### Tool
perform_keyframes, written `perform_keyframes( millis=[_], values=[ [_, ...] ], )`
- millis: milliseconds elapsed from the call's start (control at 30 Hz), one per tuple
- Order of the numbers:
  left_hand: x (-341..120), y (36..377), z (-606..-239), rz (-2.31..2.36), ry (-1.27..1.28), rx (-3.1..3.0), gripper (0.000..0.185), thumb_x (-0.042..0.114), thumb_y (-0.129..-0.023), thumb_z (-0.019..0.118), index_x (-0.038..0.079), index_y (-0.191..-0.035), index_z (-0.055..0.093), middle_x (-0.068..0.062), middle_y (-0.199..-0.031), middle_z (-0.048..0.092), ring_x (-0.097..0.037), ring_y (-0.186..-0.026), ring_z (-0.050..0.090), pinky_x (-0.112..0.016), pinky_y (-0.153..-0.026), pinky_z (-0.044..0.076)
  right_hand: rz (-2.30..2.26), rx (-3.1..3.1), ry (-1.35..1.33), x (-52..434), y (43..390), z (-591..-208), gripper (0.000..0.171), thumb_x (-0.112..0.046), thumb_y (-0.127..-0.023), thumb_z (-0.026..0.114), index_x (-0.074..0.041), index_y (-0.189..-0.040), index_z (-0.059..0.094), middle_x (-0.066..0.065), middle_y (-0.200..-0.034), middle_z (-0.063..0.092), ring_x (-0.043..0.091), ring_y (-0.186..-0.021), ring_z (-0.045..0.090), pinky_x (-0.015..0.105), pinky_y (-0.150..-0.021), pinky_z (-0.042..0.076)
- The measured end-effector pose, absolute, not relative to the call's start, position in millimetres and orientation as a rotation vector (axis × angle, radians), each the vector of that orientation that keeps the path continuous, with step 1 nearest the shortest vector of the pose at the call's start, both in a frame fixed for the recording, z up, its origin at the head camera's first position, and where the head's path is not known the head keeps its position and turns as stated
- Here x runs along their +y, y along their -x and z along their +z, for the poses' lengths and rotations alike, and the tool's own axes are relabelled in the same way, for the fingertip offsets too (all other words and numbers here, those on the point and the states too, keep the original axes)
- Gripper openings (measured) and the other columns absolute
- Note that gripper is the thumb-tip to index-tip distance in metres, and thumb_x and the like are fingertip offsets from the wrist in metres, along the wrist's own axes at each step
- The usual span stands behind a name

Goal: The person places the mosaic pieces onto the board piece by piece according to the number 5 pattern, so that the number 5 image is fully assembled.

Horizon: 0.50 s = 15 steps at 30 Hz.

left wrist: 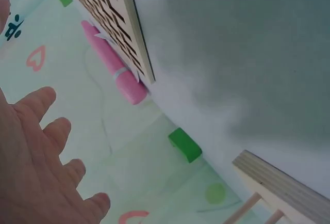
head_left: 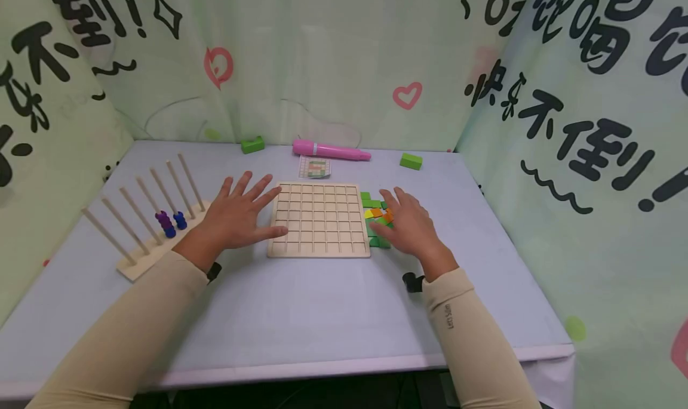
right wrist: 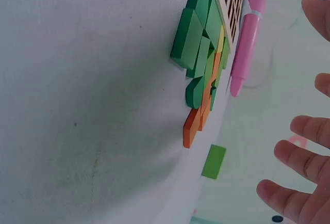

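Left hand (head_left: 236, 215) flat, steadying grid board (head_left: 319, 220); right hand (head_left: 409, 224) spread, empty over blocks (head_left: 376, 217) — best pinch one block cleanly.

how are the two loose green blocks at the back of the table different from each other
The left green block is a darker green with a notched, stepped top, and lies left of the pink marker. The right green block is lighter, plain and box-shaped, beyond the marker's tip. Both lie apart from the tile pile, untouched by either hand.
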<state>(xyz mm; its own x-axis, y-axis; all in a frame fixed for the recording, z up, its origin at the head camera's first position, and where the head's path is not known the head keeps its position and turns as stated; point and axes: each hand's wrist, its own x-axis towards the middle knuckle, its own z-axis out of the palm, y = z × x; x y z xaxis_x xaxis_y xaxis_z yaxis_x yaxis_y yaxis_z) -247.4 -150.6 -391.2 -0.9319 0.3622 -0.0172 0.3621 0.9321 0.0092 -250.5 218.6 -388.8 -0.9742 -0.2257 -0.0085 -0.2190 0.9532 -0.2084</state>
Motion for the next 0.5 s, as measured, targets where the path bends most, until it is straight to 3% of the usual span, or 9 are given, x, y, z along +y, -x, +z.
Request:
perform_keyframes(
  millis=[200,500],
  values=[
    [-152,253,-395,0.079,-0.581,3.016,0.101,0.083,-0.089,0.048,0.023,-0.167,0.024,-0.008,-0.176,0.011,-0.044,-0.160,0.004,-0.068,-0.126,0.003,-0.397,3.036,0.251,228,264,-392,0.077,-0.047,-0.100,0.064,-0.018,-0.164,0.031,0.019,-0.169,0.028,0.046,-0.150,0.033,0.071,-0.112,0.037],
    [-151,262,-404,0.174,-0.592,2.914,0.096,0.076,-0.089,0.057,0.019,-0.163,0.035,-0.011,-0.173,0.023,-0.048,-0.157,0.017,-0.067,-0.125,0.013,-0.415,2.974,0.159,239,289,-402,0.068,-0.040,-0.104,0.061,-0.017,-0.163,0.035,0.018,-0.167,0.034,0.044,-0.151,0.032,0.069,-0.115,0.035]
  ],
)
